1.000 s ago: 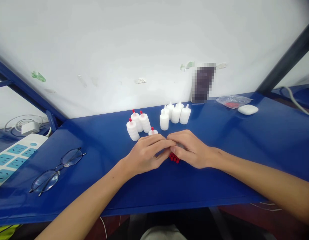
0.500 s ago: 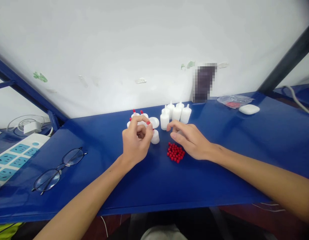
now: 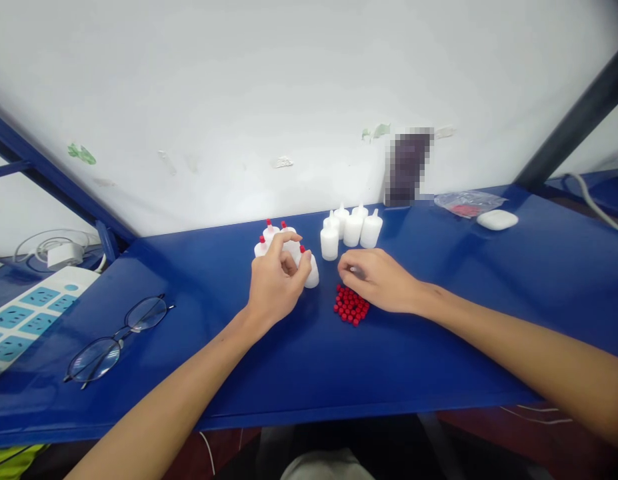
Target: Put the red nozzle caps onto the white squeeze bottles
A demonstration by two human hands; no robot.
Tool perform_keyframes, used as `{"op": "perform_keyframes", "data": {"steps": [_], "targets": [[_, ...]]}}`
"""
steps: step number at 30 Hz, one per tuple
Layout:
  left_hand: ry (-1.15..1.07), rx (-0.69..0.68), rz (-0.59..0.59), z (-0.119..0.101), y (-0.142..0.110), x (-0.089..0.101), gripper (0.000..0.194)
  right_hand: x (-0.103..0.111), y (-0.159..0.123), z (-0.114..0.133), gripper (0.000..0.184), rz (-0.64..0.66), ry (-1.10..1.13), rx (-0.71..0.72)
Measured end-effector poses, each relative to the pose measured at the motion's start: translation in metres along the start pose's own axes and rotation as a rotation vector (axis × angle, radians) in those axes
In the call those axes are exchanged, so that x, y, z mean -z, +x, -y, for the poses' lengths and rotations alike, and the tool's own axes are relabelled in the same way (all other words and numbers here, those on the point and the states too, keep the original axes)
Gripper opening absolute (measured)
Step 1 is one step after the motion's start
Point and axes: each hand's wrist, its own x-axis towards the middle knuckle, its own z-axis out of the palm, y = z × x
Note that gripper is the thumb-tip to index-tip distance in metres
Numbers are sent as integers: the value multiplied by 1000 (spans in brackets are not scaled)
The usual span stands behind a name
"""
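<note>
White wall (image 3: pixel 213 100) closes the far side. Blue table (image 3: pixel 389 367): bare strip from hands to near edge, more open room right. Left hand (image 3: pixel 276 280): thumb and index apart, nearer to the red-tipped bottle (image 3: pixel 313 275) than the right. Right hand (image 3: pixel 376 280): thumb and index curled close; can't tell if pinching anything. Bare-nozzle bottles (image 3: pixel 352 230) upright, beyond the right hand, toward the wall. Red-tipped bottle just right of the left thumb, near upright, leaning slightly left; its red cap (image 3: pixel 303 250) shows in the thumb-index gap, contact unclear. Loose caps (image 3: pixel 351 307) piled just nearside of the right fingers.
</note>
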Motion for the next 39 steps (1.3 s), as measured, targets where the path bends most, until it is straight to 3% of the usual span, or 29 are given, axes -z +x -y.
{"op": "perform_keyframes", "data": {"steps": [2, 5, 8, 12, 18, 24, 26, 39], "targets": [[32, -184, 83, 1, -3, 1, 19, 0, 1, -2, 13, 18, -20, -13], [176, -438, 404, -1, -7, 1, 20, 1, 0, -4, 13, 10, 40, -48], [377, -439, 640, -3, -10, -2, 30, 3, -1, -5, 16, -38, 163, -39], [438, -356, 720, -6, -10, -7, 36, 2, -2, -3, 20, -62, 193, -9], [422, -324, 649, -3, -12, -12, 27, 1, 1, -2, 34, -43, 90, 20], [175, -381, 179, -3, -15, -11, 17, 2, -2, -2, 32, 37, 232, 181], [91, -442, 106, -6, -15, -10, 17, 2, -4, 1, 31, 55, 283, 231], [40, -551, 116, -11, -10, -5, 17, 2, -8, 14, 26, 42, 416, 188]]}}
